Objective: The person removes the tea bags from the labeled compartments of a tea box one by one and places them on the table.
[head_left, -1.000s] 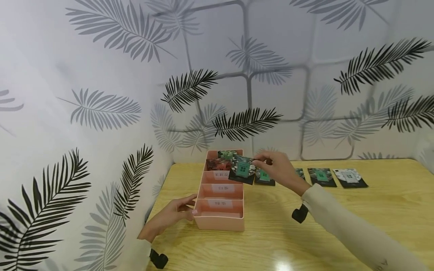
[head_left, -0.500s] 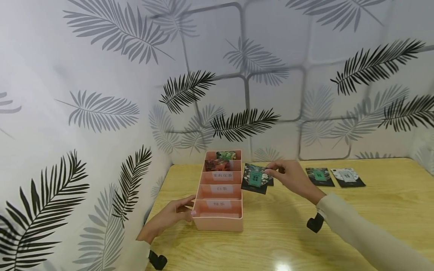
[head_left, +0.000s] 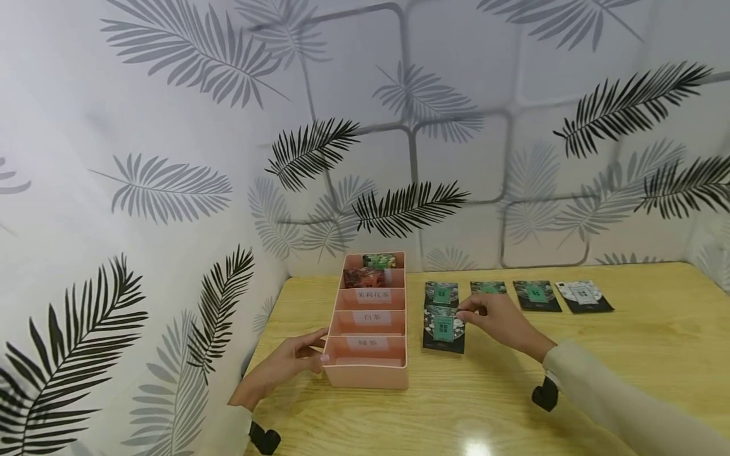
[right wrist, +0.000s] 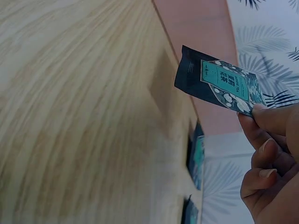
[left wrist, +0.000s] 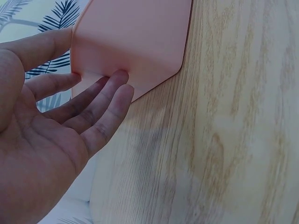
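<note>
My right hand [head_left: 502,322] pinches a dark tea sachet [head_left: 444,329] with a green label and white flower print by its edge. In the right wrist view the tea sachet [right wrist: 219,80] hangs above the table, between thumb and forefinger [right wrist: 252,133]. My left hand [head_left: 288,364] rests against the near left corner of a pink compartment box [head_left: 367,377]. The left wrist view has relaxed fingers [left wrist: 110,112] touching the outer wall of the box [left wrist: 135,42]. Green sachets [head_left: 379,261] stand in its back compartment, with red-brown sachets [head_left: 364,277] just in front. Labels [head_left: 373,296] mark the nearer compartments.
A row of tea sachets lies along the back of the wooden table [head_left: 473,405]: green-labelled ones [head_left: 441,292] [head_left: 537,295] and a white-labelled one [head_left: 584,296] at the right end. A leaf-patterned wall [head_left: 456,152] stands behind and to the left.
My right hand has moved right and nearer, carrying the tea sachet from over the box to the box's right side. The left hand stays at the box corner.
</note>
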A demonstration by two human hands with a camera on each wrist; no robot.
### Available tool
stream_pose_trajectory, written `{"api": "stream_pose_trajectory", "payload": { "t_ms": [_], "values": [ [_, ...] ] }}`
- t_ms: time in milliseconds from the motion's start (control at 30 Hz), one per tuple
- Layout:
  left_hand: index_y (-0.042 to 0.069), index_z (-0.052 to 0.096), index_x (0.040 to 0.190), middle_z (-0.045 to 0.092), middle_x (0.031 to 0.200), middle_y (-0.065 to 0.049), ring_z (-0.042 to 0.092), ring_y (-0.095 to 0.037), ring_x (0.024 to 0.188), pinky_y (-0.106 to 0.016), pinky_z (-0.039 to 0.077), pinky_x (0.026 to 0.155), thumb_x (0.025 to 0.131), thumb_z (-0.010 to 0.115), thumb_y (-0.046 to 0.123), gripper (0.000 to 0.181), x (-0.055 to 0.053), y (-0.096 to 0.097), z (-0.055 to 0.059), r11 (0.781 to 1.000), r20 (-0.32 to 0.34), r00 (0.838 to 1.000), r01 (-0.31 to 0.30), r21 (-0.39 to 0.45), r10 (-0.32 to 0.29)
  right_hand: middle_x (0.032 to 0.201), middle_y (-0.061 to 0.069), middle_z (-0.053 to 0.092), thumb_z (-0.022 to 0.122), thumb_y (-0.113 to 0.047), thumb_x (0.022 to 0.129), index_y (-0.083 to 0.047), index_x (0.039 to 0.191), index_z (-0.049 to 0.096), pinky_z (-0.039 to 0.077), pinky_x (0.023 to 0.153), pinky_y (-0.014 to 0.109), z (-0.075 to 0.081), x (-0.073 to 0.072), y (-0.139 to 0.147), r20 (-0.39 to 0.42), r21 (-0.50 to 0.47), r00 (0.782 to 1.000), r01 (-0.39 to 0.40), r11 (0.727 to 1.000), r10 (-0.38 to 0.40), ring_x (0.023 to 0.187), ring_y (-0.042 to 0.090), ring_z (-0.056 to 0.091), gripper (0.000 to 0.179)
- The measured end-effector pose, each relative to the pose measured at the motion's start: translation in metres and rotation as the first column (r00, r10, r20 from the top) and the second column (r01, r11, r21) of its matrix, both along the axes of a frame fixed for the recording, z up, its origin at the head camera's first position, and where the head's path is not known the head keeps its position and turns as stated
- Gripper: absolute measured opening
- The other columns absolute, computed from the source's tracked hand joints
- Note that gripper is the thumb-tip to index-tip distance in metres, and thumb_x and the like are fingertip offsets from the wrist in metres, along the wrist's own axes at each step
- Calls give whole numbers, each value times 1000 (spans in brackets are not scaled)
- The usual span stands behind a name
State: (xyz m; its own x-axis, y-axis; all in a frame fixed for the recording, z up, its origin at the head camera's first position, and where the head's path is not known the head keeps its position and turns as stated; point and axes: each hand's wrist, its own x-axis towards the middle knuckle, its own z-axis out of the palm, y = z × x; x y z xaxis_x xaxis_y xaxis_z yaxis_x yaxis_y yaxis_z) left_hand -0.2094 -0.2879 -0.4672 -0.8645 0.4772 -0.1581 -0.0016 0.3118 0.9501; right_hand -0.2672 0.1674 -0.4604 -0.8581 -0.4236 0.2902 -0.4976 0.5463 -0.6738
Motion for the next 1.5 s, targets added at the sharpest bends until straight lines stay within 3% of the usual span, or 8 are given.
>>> {"api": "stream_pose_trajectory", "payload": {
  "t_ms": [300, 567, 833, 1167, 1500],
  "values": [
    [20, 31, 151, 48, 134, -14, 56, -29, 108, -55, 47, 90, 94, 63, 28, 66, -2, 1, 2, 1000, -22, 1000, -1, -13, 1, 84, -7, 66, 67, -24, 91, -18, 96, 72, 47, 57, 28, -15, -5, 0, 5, 75, 999, 38, 996, -38, 69, 11, 57, 10],
    [16, 29, 152, 47, 137, -17, 57, -27, 108, -58, 45, 90, 95, 62, 25, 66, 1, 0, 2, 1000, -23, 1000, 0, 3, 0, 79, -8, 66, 69, -22, 89, -17, 93, 73, 44, 56, 29, -34, -25, -9, 2, 116, 996, 93, 989, -94, 64, 10, 54, 8],
    [16, 30, 151, 47, 133, -18, 56, -29, 107, -58, 46, 90, 94, 62, 26, 67, -1, -2, 0, 1000, -15, 1000, 8, 21, -8, 77, -8, 66, 71, -23, 88, -17, 89, 72, 49, 62, 31, -47, -39, -12, 43, 129, 990, 126, 984, -133, 67, 7, 58, 6],
    [14, 30, 151, 48, 133, -18, 56, -28, 108, -58, 47, 89, 94, 63, 24, 67, -1, -1, 0, 999, -28, 999, 21, 26, -20, 78, -7, 66, 72, -22, 87, -15, 90, 70, 51, 64, 33, -54, -44, -12, 35, 134, 987, 151, 979, -157, 68, 8, 59, 7],
    [14, 29, 151, 47, 132, -19, 57, -28, 105, -57, 47, 89, 95, 62, 24, 66, -1, -2, -2, 999, -32, 999, 31, 24, -30, 75, -4, 63, 70, -23, 88, -15, 95, 70, 46, 55, 31, -49, -46, -11, 67, 105, 984, 157, 982, -164, 62, 13, 55, 10]
  ]
}}
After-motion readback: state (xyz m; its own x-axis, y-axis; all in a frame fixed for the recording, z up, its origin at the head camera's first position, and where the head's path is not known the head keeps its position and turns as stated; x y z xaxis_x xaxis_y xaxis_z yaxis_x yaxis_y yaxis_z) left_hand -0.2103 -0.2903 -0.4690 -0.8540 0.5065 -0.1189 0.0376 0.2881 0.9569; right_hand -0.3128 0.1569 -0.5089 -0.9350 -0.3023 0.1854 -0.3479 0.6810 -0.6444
